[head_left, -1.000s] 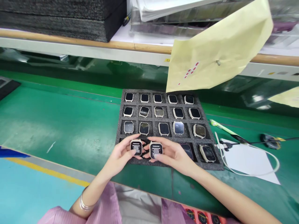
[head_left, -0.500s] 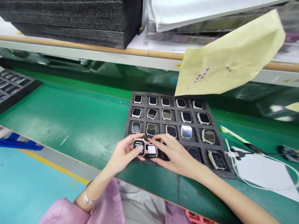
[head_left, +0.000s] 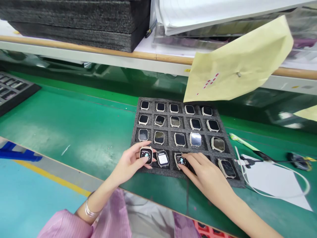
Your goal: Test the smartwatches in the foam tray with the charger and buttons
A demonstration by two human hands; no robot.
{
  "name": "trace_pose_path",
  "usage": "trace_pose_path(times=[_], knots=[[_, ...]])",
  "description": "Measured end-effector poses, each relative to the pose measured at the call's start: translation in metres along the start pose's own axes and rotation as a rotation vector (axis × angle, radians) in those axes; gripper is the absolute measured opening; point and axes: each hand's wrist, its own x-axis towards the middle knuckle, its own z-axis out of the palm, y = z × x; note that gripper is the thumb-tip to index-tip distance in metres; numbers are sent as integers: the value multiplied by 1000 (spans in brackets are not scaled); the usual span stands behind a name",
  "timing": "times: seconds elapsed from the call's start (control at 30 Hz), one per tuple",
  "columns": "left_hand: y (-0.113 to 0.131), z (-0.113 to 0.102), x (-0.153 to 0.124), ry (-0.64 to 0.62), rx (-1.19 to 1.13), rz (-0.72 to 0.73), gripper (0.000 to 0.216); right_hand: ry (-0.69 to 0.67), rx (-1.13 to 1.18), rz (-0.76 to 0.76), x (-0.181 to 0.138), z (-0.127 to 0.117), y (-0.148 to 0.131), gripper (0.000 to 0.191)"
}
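Left hand: thumb and fingers pinching a cream-cased smartwatch, screen lit, over the bottom-left pocket of a grey foam tray. Right hand: fingertips curled down onto a second lit watch in its bottom-row pocket, thumb grip not discernible; a third lit watch lies between the hands, untouched. Nearby: a yellow paper sheet overhanging the tray's far corner, and a white cable beyond its right edge.
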Motion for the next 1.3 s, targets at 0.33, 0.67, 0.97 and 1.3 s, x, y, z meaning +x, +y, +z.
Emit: trace_pose_path(times=[0.33, 0.67, 0.97, 1.3], knots=[[-13, 14, 10, 10, 151, 39, 47, -105, 822, 346, 18, -4, -3, 24], [19, 36, 32, -79, 195, -62, 43, -186, 1486, 380, 23, -22, 0, 41], [16, 48, 51, -66, 415, 96, 25, -161, 1774, 302, 28, -21, 10, 53], [2, 40, 51, -154, 402, 14, 24, -174, 1802, 251, 34, 1, 18, 43]])
